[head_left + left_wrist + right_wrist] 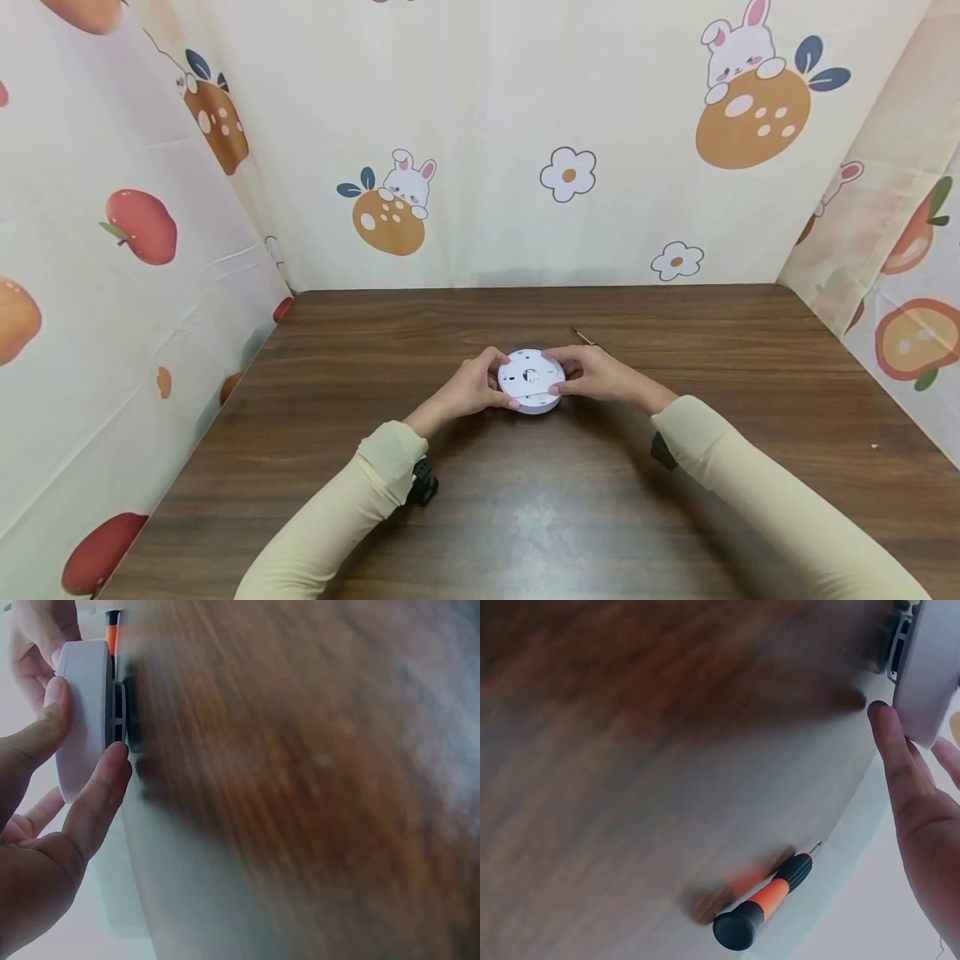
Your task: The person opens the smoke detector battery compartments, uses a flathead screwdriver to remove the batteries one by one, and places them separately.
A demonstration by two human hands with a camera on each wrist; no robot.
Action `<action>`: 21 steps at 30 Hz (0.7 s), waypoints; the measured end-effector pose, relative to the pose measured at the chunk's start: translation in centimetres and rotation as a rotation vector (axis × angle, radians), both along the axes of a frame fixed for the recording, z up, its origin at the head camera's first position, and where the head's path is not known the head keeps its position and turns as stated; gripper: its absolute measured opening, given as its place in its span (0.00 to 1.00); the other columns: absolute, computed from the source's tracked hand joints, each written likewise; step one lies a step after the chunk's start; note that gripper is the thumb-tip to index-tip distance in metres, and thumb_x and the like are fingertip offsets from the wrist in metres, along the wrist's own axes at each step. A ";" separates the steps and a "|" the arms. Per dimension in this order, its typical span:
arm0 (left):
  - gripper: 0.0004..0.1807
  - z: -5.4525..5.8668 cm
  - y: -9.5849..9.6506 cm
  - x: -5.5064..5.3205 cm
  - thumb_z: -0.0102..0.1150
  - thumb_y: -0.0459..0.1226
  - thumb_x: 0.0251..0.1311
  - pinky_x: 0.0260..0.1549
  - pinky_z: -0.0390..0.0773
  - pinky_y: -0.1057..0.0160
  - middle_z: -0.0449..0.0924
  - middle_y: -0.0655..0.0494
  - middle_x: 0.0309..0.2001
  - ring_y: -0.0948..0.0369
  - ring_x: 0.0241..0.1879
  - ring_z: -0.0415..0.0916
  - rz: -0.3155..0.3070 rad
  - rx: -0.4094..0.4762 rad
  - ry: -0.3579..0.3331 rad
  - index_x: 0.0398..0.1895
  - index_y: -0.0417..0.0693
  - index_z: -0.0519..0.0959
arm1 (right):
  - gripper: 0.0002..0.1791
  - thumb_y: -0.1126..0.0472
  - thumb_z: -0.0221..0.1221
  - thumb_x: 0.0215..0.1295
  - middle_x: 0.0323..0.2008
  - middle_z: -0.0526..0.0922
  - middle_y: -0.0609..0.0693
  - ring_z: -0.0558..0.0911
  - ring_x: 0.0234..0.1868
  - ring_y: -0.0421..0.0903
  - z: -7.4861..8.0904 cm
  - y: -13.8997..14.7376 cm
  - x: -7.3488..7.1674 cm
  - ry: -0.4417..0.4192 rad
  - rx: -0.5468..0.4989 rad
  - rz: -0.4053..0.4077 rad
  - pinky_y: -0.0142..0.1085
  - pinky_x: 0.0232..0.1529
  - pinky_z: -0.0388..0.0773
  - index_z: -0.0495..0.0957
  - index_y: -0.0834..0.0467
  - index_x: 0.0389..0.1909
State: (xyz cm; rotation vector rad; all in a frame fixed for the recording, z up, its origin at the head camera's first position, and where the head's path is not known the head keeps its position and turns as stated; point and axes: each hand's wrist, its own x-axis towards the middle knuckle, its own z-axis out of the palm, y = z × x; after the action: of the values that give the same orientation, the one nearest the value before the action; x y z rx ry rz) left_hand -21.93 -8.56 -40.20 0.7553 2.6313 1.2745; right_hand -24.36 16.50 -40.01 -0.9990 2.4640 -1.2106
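A white round smoke detector [534, 385] is held between both hands near the middle of the table, its flat back with small slots facing up. From the left side my left hand [472, 387] grips its rim, thumb toward the near edge. My right hand [597, 375] grips the opposite rim with thumb and fingers. In the left wrist view the detector [84, 720] shows its plain side wall, and a slatted vent faces down close over the wood. Fingertips of the right hand [922, 802] lie along the lower rim in the right wrist view.
A small screwdriver [774, 897] with an orange and black handle lies on the brown wooden table [540, 500], just beyond the right hand. Patterned curtains [487, 108] stand along the back and both sides. A tiny light speck [874, 446] lies far right.
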 end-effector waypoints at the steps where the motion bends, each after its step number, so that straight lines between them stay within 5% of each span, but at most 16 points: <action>1: 0.33 0.0 0.0 0.0 0.76 0.33 0.44 0.28 0.77 0.72 0.78 0.46 0.38 0.63 0.30 0.75 -0.002 0.002 -0.004 0.53 0.37 0.68 | 0.32 0.66 0.67 0.57 0.51 0.78 0.63 0.82 0.43 0.48 0.1 0.0 -0.1 -0.002 0.003 0.006 0.36 0.43 0.83 0.68 0.73 0.60; 8: 0.47 -0.1 -0.1 -0.2 0.76 0.37 0.44 0.31 0.77 0.70 0.77 0.46 0.46 0.63 0.31 0.74 -0.020 -0.044 -0.064 0.68 0.40 0.62 | 0.30 0.63 0.72 0.51 0.44 0.78 0.56 0.78 0.42 0.48 1.1 -0.4 -0.3 0.037 0.091 -0.031 0.39 0.44 0.80 0.74 0.69 0.55; 21: 0.48 0.1 0.0 -0.3 0.77 0.37 0.43 0.30 0.76 0.71 0.77 0.50 0.40 0.63 0.30 0.73 -0.003 -0.028 -0.105 0.69 0.40 0.63 | 0.26 0.63 0.76 0.41 0.36 0.76 0.53 0.74 0.39 0.48 2.4 -1.3 -1.2 0.054 0.175 -0.103 0.40 0.43 0.77 0.78 0.66 0.42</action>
State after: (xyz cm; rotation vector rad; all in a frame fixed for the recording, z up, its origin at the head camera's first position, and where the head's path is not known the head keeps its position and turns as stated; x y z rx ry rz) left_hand -22.19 -8.55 -40.12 0.6689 2.5586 1.2377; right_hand -25.56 15.17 -37.59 -0.8786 2.6391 -0.9863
